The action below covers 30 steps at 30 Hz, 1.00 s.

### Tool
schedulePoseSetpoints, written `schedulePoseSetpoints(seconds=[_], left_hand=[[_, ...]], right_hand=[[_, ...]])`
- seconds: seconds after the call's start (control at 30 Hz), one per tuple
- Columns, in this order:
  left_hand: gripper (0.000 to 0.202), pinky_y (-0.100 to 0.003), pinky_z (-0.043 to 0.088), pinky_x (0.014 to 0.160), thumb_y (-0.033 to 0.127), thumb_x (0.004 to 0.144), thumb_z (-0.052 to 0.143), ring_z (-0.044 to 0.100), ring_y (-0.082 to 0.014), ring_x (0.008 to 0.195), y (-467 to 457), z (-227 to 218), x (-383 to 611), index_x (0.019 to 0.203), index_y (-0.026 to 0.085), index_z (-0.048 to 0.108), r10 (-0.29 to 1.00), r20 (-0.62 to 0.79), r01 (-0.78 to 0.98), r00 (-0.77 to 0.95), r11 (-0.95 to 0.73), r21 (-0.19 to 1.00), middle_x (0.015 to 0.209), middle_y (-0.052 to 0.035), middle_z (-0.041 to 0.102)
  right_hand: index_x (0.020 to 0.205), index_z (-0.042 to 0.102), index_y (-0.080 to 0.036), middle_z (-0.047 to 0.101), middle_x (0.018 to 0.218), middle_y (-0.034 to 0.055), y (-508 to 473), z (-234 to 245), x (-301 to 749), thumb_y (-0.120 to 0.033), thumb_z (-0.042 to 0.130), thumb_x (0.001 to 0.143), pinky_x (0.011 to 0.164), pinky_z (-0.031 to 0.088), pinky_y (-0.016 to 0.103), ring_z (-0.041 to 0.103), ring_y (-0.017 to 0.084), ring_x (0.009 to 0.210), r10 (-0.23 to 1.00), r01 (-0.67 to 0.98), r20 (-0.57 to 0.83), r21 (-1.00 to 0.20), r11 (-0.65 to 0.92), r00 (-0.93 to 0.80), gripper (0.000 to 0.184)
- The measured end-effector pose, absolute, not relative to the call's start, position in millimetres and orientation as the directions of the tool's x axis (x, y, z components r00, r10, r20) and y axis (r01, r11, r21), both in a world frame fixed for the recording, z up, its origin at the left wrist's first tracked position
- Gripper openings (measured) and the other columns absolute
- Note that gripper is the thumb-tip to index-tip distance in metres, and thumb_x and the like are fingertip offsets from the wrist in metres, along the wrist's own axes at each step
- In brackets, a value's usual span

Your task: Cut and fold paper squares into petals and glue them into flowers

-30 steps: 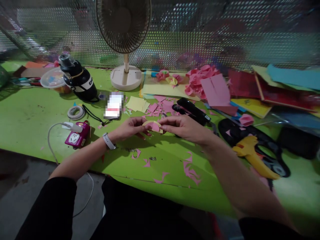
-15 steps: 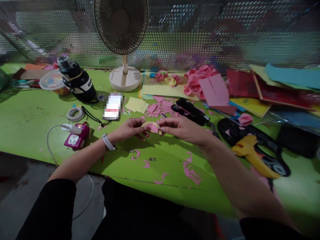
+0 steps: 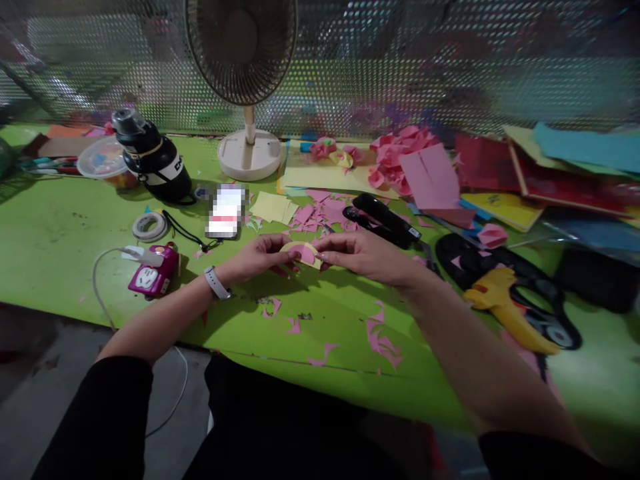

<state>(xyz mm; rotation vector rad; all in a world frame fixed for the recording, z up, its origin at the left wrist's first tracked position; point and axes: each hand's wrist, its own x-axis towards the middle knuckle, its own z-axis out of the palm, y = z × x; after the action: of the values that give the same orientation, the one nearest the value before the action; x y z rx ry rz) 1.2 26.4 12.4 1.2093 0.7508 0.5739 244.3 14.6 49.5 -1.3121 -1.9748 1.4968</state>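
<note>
Between my hands is a small piece of paper [image 3: 306, 253], a pink half-round shape against a yellow one with a curved upper edge. My left hand [image 3: 267, 255] pinches its left end between thumb and fingers. At the right end, my right hand [image 3: 350, 253] grips the same piece, its thumb along the edge. The paper is held a little above the green table [image 3: 300, 333]. Just beyond my hands lie pink paper scraps [image 3: 333, 210], a stack of yellow paper squares [image 3: 273, 207] and a black stapler [image 3: 385, 219].
A fan [image 3: 249, 155], a dark bottle [image 3: 155, 157] and a phone [image 3: 226, 212] stand or lie behind. Left are a tape roll [image 3: 149, 227] and a purple power adapter [image 3: 154, 270]. Right is a yellow glue gun [image 3: 510, 310]; crumpled pink paper [image 3: 400, 157] sits at the back.
The paper piece has tilted slightly, so more of its pink face shows. Both hands keep their hold on it in nearly the same place.
</note>
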Motion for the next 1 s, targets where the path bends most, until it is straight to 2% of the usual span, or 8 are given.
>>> schedulePoseSetpoints(seconds=[0.17, 0.33, 0.7, 0.83, 1.0], left_hand=[[0.029, -0.024, 0.059, 0.067, 0.034, 0.084, 0.074, 0.070, -0.0122, 0.079, 27, 11, 1, 0.100, 0.011, 0.067, 0.741, -0.202, -0.006, 0.640, 0.267, 0.964, 0.098, -0.0085, 0.072], [0.034, -0.022, 0.057, 0.064, 0.038, 0.084, 0.073, 0.071, -0.0120, 0.079, 26, 11, 2, 0.105, 0.012, 0.067, 0.736, -0.221, -0.025, 0.640, 0.307, 0.951, 0.102, -0.0104, 0.073], [0.029, -0.020, 0.057, 0.063, 0.031, 0.085, 0.073, 0.069, -0.0100, 0.076, 28, 15, 2, 0.106, 0.011, 0.069, 0.736, -0.242, -0.061, 0.632, 0.358, 0.932, 0.098, -0.0087, 0.073], [0.027, -0.020, 0.057, 0.062, 0.031, 0.083, 0.075, 0.069, -0.0097, 0.074, 27, 16, 2, 0.100, 0.011, 0.069, 0.743, -0.229, -0.085, 0.629, 0.358, 0.930, 0.093, -0.0072, 0.073], [0.030, -0.022, 0.057, 0.063, 0.033, 0.082, 0.076, 0.069, -0.0100, 0.074, 27, 14, 2, 0.100, 0.011, 0.069, 0.748, -0.211, -0.094, 0.629, 0.343, 0.935, 0.092, -0.0069, 0.073]], right_hand=[[0.101, 0.074, -0.021, 0.073, 0.101, 0.0068, 13, 50, 241, -0.045, 0.063, 0.085, 0.076, 0.049, 0.036, 0.065, 0.020, 0.085, 0.811, 0.464, -0.251, -0.885, 0.029, -0.529, 0.031], [0.106, 0.075, -0.021, 0.074, 0.103, 0.0068, 10, 49, 236, -0.048, 0.067, 0.083, 0.079, 0.050, 0.036, 0.066, 0.020, 0.089, 0.806, 0.394, -0.250, -0.919, -0.023, -0.537, 0.036], [0.103, 0.077, -0.023, 0.075, 0.096, 0.0047, 10, 47, 234, -0.050, 0.073, 0.080, 0.082, 0.052, 0.035, 0.068, 0.018, 0.083, 0.817, 0.320, -0.265, -0.942, -0.105, -0.513, 0.036], [0.099, 0.077, -0.023, 0.075, 0.097, 0.0047, 11, 44, 234, -0.052, 0.075, 0.077, 0.081, 0.053, 0.036, 0.069, 0.018, 0.082, 0.822, 0.300, -0.251, -0.948, -0.102, -0.511, 0.037], [0.098, 0.077, -0.023, 0.075, 0.097, 0.0042, 12, 40, 236, -0.050, 0.072, 0.082, 0.082, 0.054, 0.034, 0.069, 0.016, 0.082, 0.824, 0.304, -0.229, -0.950, -0.073, -0.518, 0.031]])
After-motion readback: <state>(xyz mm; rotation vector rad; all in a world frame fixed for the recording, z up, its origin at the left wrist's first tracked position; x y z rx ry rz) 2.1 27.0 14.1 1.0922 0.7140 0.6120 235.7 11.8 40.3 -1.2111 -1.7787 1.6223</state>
